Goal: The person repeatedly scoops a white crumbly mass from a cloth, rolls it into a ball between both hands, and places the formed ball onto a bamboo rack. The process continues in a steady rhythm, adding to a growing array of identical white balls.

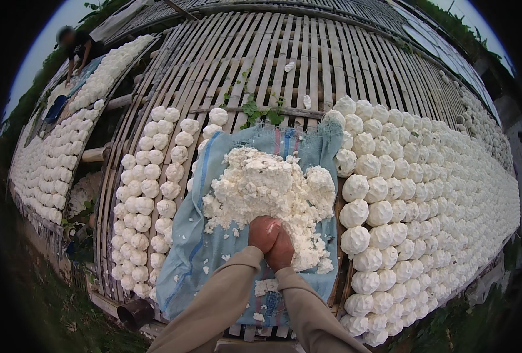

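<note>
My left hand and my right hand are pressed together, fingers closed around each other. Whatever lies between the palms is hidden. White bits cling to the skin. Both hands are at the near edge of a heap of white, crumbly, dough-like mass. The heap rests on a light blue woven sheet, with small crumbs scattered around it. To the right, many hand-shaped white lumps stand in close rows. More of these white lumps form shorter rows on the left.
Bamboo slats form the platform, with gaps between them. Green leaves poke through beyond the sheet. Far left, another person bends over a second rack of lumps, near a dark blue basin. A dark pipe end juts out near left.
</note>
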Tool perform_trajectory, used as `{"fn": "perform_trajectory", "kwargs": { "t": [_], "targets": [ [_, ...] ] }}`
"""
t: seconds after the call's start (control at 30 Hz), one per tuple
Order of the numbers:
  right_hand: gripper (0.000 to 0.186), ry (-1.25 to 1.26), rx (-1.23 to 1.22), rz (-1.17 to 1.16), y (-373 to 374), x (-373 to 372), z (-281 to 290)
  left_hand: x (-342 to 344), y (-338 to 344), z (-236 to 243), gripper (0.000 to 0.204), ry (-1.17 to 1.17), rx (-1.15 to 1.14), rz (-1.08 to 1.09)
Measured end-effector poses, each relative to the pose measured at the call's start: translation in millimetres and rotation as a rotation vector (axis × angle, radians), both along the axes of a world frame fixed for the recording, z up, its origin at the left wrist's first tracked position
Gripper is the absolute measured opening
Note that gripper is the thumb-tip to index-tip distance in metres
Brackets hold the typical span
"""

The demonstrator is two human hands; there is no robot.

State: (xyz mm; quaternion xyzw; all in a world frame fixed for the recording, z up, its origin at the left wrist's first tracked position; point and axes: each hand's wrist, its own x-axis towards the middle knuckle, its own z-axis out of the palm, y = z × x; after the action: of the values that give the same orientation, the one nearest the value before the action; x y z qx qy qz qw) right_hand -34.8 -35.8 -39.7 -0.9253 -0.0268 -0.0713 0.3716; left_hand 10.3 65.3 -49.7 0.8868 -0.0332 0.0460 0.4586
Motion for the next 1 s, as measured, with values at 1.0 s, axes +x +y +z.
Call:
{"fn": "perform_trajectory", "kwargs": {
  "t": [1.0],
  "targets": [
    [0.038, -0.297, 0.071, 0.211, 88, -93, 195, -207, 85, 120, 0.074, 0.348, -1.930, 0.129]
  ]
}}
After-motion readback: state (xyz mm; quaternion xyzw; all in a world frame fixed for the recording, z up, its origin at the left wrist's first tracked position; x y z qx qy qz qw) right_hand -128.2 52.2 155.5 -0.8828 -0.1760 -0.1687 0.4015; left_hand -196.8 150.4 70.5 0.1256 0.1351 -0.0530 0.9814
